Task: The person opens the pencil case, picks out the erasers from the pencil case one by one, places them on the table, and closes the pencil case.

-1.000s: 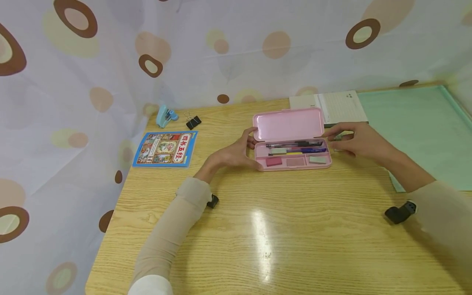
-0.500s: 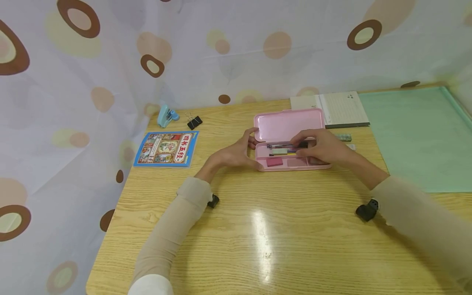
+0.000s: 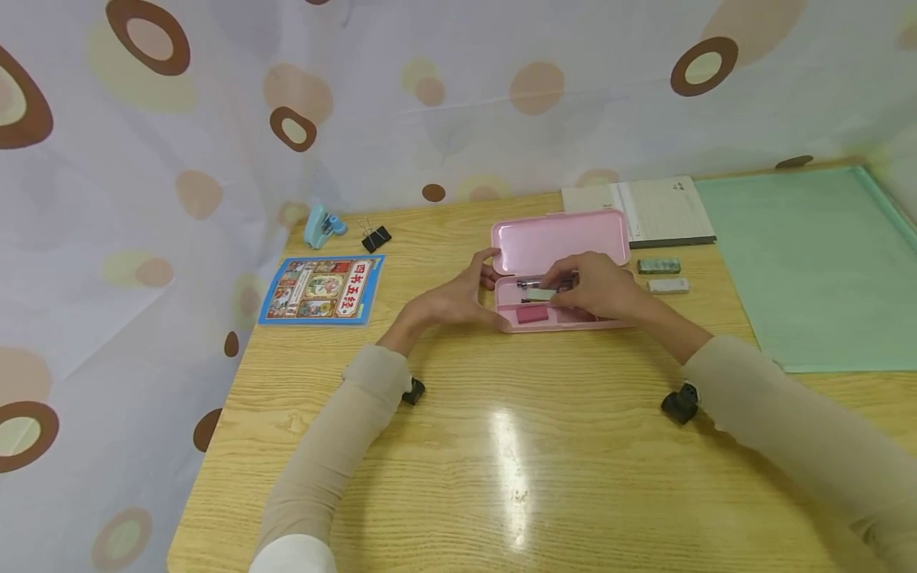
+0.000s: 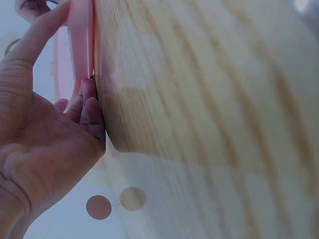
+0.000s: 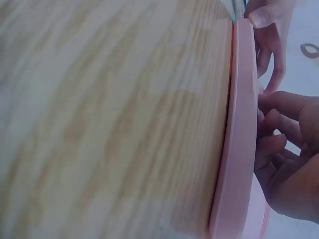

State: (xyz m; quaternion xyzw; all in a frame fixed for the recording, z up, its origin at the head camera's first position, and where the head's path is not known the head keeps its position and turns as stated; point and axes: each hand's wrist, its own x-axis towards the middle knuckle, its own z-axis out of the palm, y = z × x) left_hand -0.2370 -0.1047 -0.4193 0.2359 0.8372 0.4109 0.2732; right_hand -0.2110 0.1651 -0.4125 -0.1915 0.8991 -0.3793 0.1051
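Observation:
A pink pencil case (image 3: 559, 245) lies with its lid folded back on the wooden table. My left hand (image 3: 458, 301) grips its left end, thumb at the front corner and fingers behind; the left wrist view shows this hand (image 4: 45, 134) against the pink wall. Inside the case, my right hand (image 3: 598, 288) pinches a pale green eraser (image 3: 540, 294) by its right end. A dark pink eraser (image 3: 532, 315) sits in the front left compartment. Pens (image 3: 528, 283) lie at the back, mostly covered by the right hand. In the right wrist view, the case's front wall (image 5: 239, 124) hides the right fingertips.
Right of the case lie a green patterned eraser (image 3: 658, 267) and a white eraser (image 3: 668, 285). Behind are a notebook (image 3: 662, 211) and a green mat (image 3: 824, 270). At left are a blue booklet (image 3: 322, 290), a binder clip (image 3: 376, 238) and a light blue gadget (image 3: 321, 227).
My right hand has let go of the green patterned eraser on the table, moved left over the case and reached the pale green eraser inside. My left hand has stayed on the case.

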